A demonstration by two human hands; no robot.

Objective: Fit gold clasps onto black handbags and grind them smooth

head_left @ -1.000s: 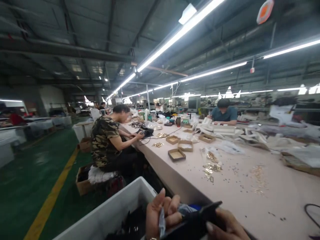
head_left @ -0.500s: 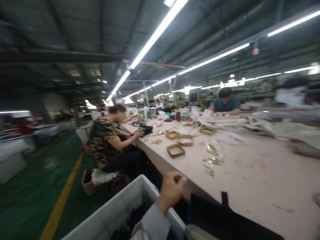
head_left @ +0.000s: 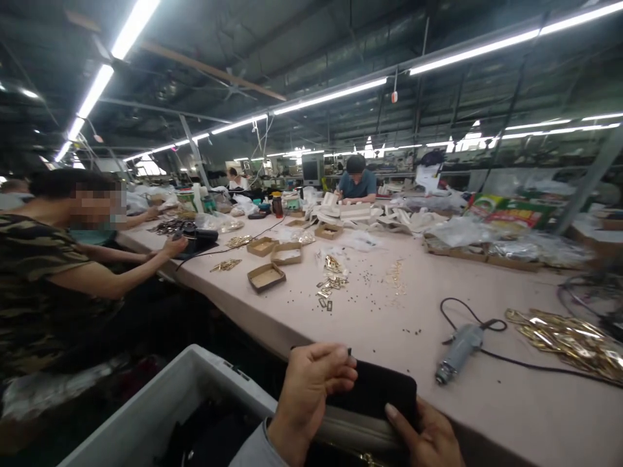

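My left hand [head_left: 306, 395] is curled, its fingertips pinching the upper left edge of a black bag piece [head_left: 377, 392] at the near edge of the long pink table [head_left: 384, 324]. My right hand [head_left: 428, 438] grips the same black piece from below right, thumb on its face. A grey strip of the bag runs under the black part. A grey electric screwdriver [head_left: 460, 347] with a black cord lies on the table just beyond my right hand. Small gold metal fittings [head_left: 331, 285] and tiny screws are scattered further out.
A white plastic bin [head_left: 160, 408] with dark pieces stands at my lower left. A seated person in a camouflage shirt [head_left: 43, 279] works at the left, another person [head_left: 357, 185] across the table. Small cardboard trays [head_left: 266, 275] and gold strips [head_left: 569, 337] lie on the table.
The view has swung right, bringing the screwdriver and gold strips into sight. My left hand has come down from a raised fist onto the black piece; my right hand shows again, gripping it.
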